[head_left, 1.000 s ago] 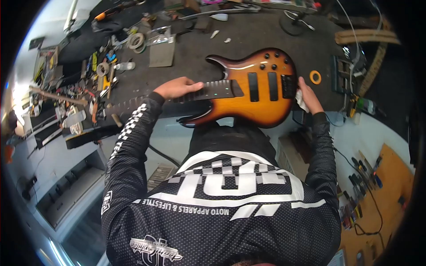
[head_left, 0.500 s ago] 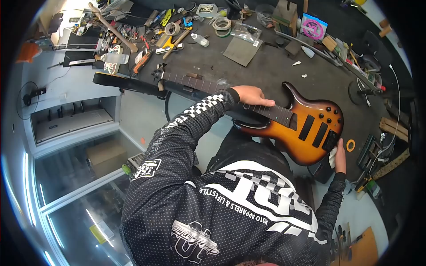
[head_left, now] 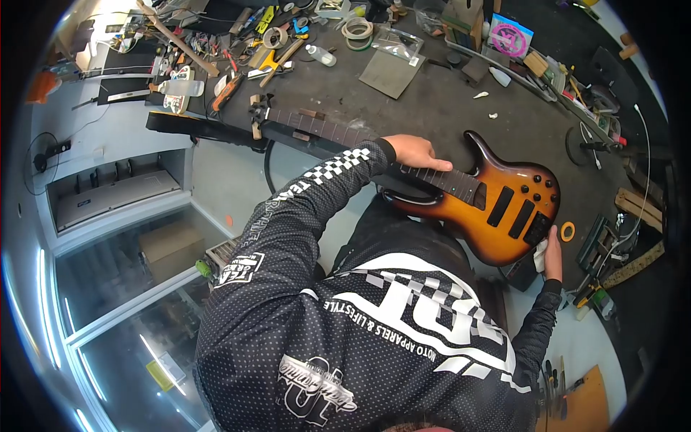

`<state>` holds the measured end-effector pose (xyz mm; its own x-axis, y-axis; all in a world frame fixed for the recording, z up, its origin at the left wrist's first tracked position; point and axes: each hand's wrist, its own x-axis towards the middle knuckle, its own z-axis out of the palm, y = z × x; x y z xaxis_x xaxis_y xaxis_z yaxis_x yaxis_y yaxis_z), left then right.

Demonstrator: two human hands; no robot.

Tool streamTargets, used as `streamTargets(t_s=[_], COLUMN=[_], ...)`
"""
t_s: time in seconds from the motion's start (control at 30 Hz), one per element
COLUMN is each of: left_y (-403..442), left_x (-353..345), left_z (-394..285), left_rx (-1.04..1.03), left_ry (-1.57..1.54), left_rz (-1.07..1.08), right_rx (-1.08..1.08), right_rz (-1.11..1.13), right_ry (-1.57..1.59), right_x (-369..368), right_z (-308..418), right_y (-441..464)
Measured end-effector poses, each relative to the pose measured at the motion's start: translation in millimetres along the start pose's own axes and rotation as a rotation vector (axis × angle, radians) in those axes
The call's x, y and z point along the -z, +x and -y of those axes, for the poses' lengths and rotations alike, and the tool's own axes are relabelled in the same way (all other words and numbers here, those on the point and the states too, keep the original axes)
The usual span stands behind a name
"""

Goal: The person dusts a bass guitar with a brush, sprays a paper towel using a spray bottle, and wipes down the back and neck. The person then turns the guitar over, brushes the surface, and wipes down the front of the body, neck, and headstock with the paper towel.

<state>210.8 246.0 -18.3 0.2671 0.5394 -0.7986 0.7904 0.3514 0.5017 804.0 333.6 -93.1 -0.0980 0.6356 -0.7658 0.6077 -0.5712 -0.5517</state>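
Note:
A sunburst electric bass guitar (head_left: 475, 200) lies across my lap and the bench edge, its neck pointing left. No strings show on it; black pickups and several knobs are on the body. My left hand (head_left: 419, 153) is wrapped over the neck near the body, thumb along the fretboard; its fingertips are hidden behind the neck. At the lower right end of the body, my right hand (head_left: 553, 258) presses a white cloth (head_left: 540, 256) against the edge. The headstock (head_left: 259, 114) sits beside a small wooden block at the left.
A dark workbench (head_left: 317, 93) spreads ahead, with tools crowded at the far left. A clear bottle (head_left: 321, 55), tape rolls (head_left: 357, 30) and a grey sheet (head_left: 391, 73) lie toward the back. A yellow tape ring (head_left: 567, 231) is right of my right hand.
The view has shifted slightly, so the bench items appear a little higher and further left. Both hands keep nearly the same places on the bass guitar.

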Motion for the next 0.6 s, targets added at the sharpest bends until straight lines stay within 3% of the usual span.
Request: streamTargets(t_s=[0.6], left_y=[8], left_x=[-11], left_z=[-21], left_rx=[-0.02], left_ry=[0.025], left_rz=[0.008], right_rx=[0.023], right_rz=[-0.101], right_ry=[-0.065], right_x=[15], right_z=[-20], right_y=[-1])
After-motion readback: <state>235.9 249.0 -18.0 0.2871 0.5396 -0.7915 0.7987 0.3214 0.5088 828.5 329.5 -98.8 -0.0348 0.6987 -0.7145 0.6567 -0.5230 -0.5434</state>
